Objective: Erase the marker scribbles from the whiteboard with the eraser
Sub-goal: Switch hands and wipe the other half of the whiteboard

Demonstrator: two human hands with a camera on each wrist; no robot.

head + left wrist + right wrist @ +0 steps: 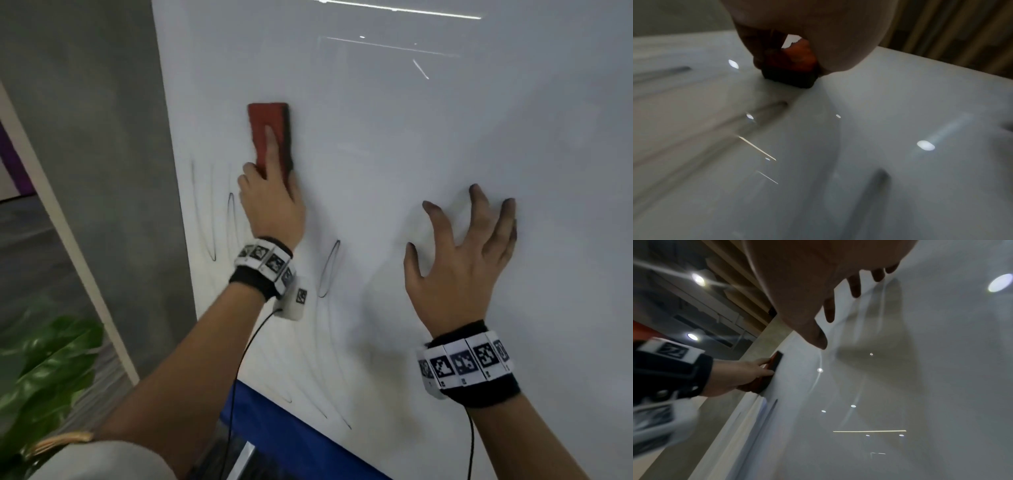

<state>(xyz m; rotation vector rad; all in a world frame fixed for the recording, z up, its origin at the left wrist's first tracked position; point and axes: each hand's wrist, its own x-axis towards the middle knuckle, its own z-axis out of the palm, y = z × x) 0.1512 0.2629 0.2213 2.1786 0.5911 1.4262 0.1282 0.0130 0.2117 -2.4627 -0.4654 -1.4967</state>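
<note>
**Eraser pressed to the board, scribbles below it**

Grey wall (85, 137) borders the whiteboard (445, 137) on its left, with a leafy plant (44, 363) low in that corner and a blue strip (274, 418) under the board's bottom edge. Left hand (270, 209) grips the red eraser (269, 126), index finger laid along its back, thumb at its side, felt flat on the board. Dark marker scribbles (329, 270) loop beneath and beside that wrist. Right hand (466, 260), well apart, has spread fingers with smudged fingertips (474, 190) touching the board. Cables hang from both wristbands.
</note>
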